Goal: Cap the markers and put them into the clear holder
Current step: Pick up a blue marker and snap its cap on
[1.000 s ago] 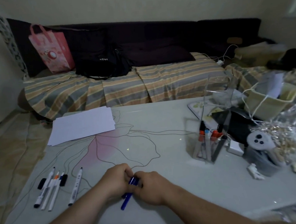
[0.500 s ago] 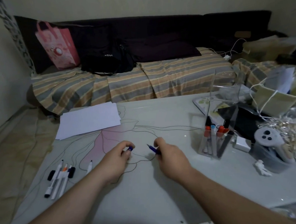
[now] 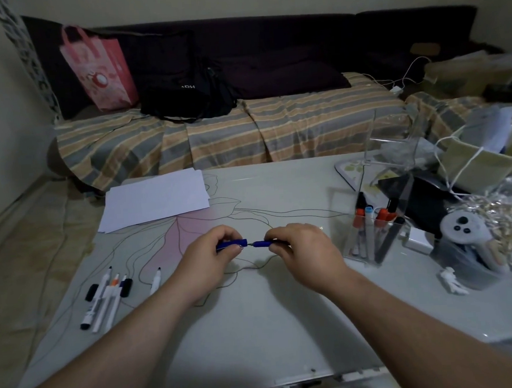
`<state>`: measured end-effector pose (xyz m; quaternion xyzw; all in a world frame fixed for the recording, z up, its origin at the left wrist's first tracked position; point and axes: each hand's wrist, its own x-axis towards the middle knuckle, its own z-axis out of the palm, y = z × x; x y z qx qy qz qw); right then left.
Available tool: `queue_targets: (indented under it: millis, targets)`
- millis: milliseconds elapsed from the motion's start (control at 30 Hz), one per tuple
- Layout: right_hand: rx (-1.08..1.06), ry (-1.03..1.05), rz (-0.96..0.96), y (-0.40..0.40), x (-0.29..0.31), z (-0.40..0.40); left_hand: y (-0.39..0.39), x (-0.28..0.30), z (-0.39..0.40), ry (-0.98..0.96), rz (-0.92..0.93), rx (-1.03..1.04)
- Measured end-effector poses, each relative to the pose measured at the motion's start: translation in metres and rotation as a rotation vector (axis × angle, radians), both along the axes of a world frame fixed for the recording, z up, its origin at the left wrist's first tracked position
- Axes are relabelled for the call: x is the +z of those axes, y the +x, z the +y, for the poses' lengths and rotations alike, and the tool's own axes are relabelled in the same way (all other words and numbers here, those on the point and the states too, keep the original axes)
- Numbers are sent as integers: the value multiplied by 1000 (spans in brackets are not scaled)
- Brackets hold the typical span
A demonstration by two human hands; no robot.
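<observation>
We've got the blue cap (image 3: 232, 244) pinched in our left hand (image 3: 206, 258) and the blue marker (image 3: 263, 243) gripped in our right hand (image 3: 304, 250), both held just above the table (image 3: 257, 328), tip and cap mouth lined up and almost touching, a sliver of gap between them. Not capped yet, by the look of it; one short push together should seat it.

Over to the right stands the clear holder (image 3: 371, 240), with several capped markers already upright in it (orange, light blue and dark caps show through the wall). So a good share of the job looks done.

What's left, as we judge it: close this blue one, carry it across to the holder, then turn to the loose markers (image 3: 105, 296) lying in a bunch near the table's left edge, with two black caps (image 3: 125, 287) among them and one more uncapped marker (image 3: 155, 279) just beside the group. Those all need caps before they go in. The white paper (image 3: 156, 200) sits beyond, well apart from our hands.
</observation>
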<state>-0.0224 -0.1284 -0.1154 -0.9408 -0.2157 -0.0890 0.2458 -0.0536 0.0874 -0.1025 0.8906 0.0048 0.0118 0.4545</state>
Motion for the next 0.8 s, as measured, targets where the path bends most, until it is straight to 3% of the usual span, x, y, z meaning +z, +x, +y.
queue_targets:
  millis: [333,800]
  targets:
    - [145,86,-49,-14,11,14,-12,13,-10,22,-46,-109]
    - [112,159,-152,-22,26,21,-21,28,-11,69,-78,-90]
